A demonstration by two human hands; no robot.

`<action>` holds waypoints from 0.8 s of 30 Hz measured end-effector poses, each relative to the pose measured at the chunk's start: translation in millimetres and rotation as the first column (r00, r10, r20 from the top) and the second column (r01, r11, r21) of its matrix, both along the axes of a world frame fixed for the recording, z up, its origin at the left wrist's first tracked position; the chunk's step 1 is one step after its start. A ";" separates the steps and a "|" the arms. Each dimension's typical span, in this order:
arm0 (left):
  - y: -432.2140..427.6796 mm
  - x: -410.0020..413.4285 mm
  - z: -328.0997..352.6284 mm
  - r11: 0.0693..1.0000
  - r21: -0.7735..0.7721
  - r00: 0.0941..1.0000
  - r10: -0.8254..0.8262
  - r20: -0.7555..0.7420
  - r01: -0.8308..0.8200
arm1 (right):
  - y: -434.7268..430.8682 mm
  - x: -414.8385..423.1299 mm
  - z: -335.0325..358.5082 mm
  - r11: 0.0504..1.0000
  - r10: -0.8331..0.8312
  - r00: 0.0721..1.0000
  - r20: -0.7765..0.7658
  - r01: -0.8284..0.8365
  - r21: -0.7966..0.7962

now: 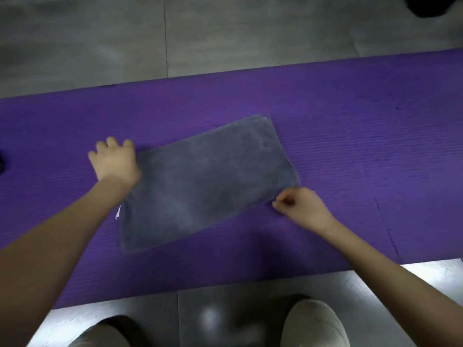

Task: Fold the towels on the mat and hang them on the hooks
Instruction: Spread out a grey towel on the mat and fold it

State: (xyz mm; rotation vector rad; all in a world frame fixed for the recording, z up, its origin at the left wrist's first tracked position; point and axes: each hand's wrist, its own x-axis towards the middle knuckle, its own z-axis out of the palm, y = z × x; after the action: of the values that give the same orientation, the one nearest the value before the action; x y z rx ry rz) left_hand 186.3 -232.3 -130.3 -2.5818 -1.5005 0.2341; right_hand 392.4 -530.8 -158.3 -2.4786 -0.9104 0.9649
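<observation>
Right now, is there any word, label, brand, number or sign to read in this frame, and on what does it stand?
No text in this frame can be read.
The pale tag at the left edge of the grey towel: too small and blurred to read, if it is printed at all.
The purple mat and the pale shoe: no print shows on either.

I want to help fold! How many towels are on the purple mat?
1. The grey towel lies flat on the purple mat, left hand at its left end, right hand at its near right corner. Others may be out of view.
</observation>
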 end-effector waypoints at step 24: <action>-96.0 -36.8 -41.6 0.586 -0.319 0.663 -0.701 0.263 0.745 | -30.2 31.3 2.1 0.985 -0.148 0.937 0.318 0.168 -0.034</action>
State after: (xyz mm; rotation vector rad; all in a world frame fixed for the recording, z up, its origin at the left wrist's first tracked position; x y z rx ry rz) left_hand 149.5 -328.3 -172.0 -3.3277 -0.2782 0.3206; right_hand 423.7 -560.9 -156.2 -2.7592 -0.7641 0.5613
